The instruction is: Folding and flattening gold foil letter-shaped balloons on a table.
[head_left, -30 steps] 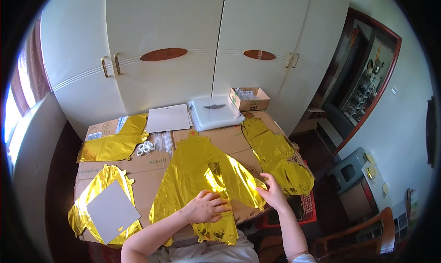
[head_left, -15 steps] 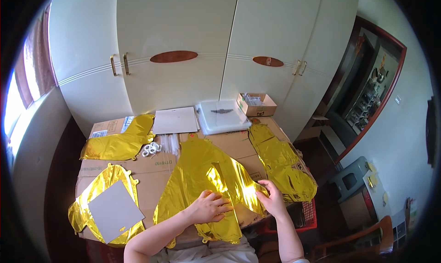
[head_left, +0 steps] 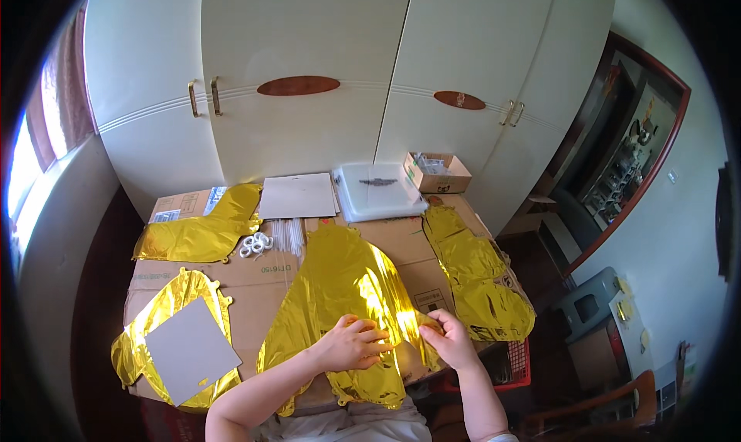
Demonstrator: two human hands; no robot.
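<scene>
A large flat gold foil balloon [head_left: 324, 287] lies at the front middle of the table, its right side partly folded over. My left hand [head_left: 353, 344] rests on the foil with its fingers apart and slightly curled, holding nothing. At the balloon's right edge, my right hand [head_left: 448, 338] pinches the foil between thumb and fingers, with that edge lifted off the cardboard. To the left, a second gold foil balloon [head_left: 181, 291] has a grey card sheet [head_left: 193, 351] on top. More gold foil balloons lie at the back left [head_left: 193, 235] and on the right [head_left: 482, 276].
Cardboard [head_left: 266, 287] covers the table. Toward the back are white ribbon rolls [head_left: 255, 245], clear straws [head_left: 287, 237], grey card sheets [head_left: 297, 196], a stack of clear plastic bags [head_left: 380, 199] and a small open carton [head_left: 438, 172]. A red basket [head_left: 515, 362] sits below the right edge.
My right hand has drawn the balloon's right edge inward to the left, narrowing the foil. The left hand stays in place on it. The view has shifted slightly.
</scene>
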